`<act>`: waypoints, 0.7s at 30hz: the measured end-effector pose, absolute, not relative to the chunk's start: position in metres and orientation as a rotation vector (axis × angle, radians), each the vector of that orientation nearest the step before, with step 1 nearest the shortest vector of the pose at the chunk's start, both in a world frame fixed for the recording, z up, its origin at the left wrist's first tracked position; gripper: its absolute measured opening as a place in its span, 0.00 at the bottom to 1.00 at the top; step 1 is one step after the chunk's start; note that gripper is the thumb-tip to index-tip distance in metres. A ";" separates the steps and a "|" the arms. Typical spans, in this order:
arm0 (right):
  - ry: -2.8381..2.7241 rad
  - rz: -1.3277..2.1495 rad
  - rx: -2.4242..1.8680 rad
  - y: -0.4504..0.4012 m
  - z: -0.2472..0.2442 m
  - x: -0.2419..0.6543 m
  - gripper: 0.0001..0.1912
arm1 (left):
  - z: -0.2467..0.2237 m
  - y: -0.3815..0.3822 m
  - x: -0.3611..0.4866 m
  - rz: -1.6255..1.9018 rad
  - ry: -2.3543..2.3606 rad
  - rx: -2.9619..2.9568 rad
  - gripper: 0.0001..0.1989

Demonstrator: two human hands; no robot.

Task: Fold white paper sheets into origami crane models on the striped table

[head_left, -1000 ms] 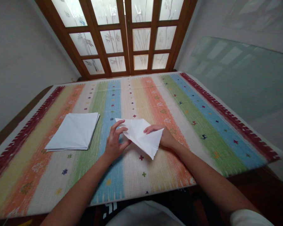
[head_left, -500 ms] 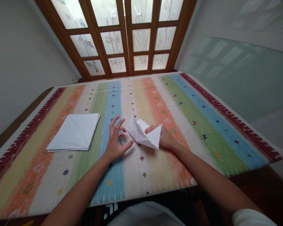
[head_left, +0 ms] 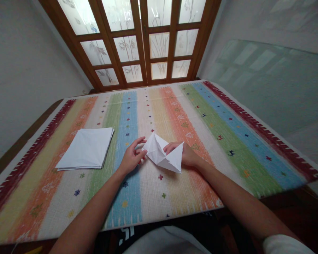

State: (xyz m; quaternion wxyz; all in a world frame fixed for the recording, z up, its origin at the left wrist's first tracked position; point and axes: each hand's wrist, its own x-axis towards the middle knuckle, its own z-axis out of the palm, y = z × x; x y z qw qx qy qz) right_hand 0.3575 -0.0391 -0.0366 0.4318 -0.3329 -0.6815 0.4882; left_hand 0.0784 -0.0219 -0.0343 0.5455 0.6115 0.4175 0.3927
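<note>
Item: **folded white paper** (head_left: 161,155), a pointed, partly opened shape, is sitting between both hands, directly in the grip.

**Left hand** (head_left: 131,158): holding narrowly, with the thumb and fingertips pinching the paper's left edge.

**Right hand** (head_left: 185,154): holding narrowly, with the fingers lying over the paper's right flap and the thumb hidden.

Left of the grip: a **stack of folded white sheets** (head_left: 86,148) is lying flat, near the left hand.

Beneath the grip: a **striped woven cloth** (head_left: 201,176) is covering the table, with small stitched motifs.

Beyond the grip: a **wooden-framed frosted-glass door** (head_left: 159,46) is standing.

Right of the grip: a **large glass pane** (head_left: 267,77) is standing beyond the cloth's edge.
</note>
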 end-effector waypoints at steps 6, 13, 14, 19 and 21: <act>-1.695 1.247 -0.895 -0.037 -0.035 0.362 0.06 | -0.029 -0.019 0.063 0.892 0.917 1.462 0.34; -1.688 1.329 -0.873 -0.033 -0.032 0.366 0.06 | -0.014 -0.014 0.048 0.711 0.591 1.851 0.16; -1.675 1.329 -0.874 -0.032 -0.032 0.367 0.06 | -0.010 -0.015 0.047 0.652 0.555 1.896 0.17; -1.626 1.335 -0.878 -0.032 -0.032 0.369 0.07 | 0.001 -0.018 0.047 0.609 0.538 2.044 0.19; -1.633 1.346 -0.887 -0.032 -0.032 0.370 0.08 | 0.000 -0.018 0.047 0.638 0.542 2.060 0.18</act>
